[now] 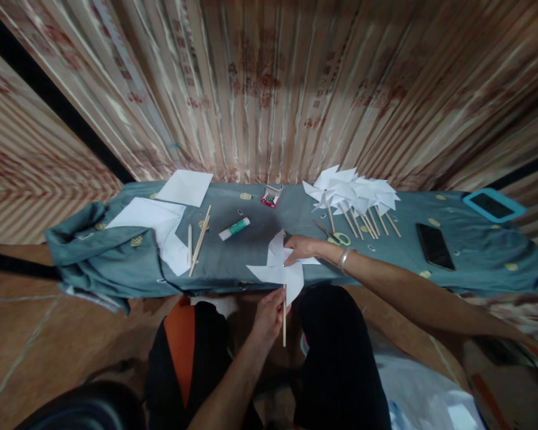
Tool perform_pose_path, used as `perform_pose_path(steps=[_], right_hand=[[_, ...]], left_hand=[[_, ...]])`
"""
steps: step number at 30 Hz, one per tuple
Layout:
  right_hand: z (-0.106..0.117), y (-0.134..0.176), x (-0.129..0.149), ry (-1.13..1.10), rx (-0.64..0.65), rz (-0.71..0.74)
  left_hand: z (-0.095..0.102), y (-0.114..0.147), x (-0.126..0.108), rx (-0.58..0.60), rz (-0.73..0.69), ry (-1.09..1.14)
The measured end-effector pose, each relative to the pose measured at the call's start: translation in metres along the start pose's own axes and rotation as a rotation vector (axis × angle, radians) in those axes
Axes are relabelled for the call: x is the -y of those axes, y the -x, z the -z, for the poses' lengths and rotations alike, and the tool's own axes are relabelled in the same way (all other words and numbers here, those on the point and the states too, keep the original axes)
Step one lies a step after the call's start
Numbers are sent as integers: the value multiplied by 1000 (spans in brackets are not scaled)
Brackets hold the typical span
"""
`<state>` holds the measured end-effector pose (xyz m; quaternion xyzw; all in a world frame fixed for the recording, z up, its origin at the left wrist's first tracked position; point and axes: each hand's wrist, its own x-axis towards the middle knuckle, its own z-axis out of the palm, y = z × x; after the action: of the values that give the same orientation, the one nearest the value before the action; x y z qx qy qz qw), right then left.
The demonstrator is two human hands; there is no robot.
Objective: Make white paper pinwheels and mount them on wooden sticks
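Note:
A white paper pinwheel (pixel 275 273) on a thin wooden stick (pixel 284 328) is held at the table's near edge. My left hand (pixel 268 315) is closed around the stick just below the paper blades. With its fingers at the pinwheel's centre, my right hand (pixel 299 246) is closed on the paper there; its fingertips are partly hidden. Scissors with yellow-green handles (pixel 339 239) lie just beyond my right wrist. A glue stick (pixel 234 229) rests to the left of the pinwheel, and a small red box of pins (pixel 271 197) sits open behind it.
Several finished pinwheels (pixel 354 191) are piled at the back right. White paper sheets (pixel 186 187), loose wooden sticks (pixel 200 240) and a white pen (pixel 189 243) lie on the left. A black phone (pixel 434 246) and a blue-framed tablet (pixel 494 205) are on the right. A curtain (pixel 269 89) hangs behind the cloth-covered table (pixel 260 254).

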<state>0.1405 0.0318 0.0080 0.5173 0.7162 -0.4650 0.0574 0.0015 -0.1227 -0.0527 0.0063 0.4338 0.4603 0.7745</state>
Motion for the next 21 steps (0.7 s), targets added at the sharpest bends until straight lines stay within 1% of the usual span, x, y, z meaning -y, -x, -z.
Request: perform_pose_path(steps=[5, 13, 21], right_hand=[[-1, 1, -2, -36, -4, 5], [-2, 9, 2, -84, -11, 10], [-2, 3, 3, 20, -23, -26]], left_hand=[[-2, 0, -1, -46, 10, -7], [-3, 1, -1, -78, 16, 17], [-3, 2, -1, -107, 13, 26]])
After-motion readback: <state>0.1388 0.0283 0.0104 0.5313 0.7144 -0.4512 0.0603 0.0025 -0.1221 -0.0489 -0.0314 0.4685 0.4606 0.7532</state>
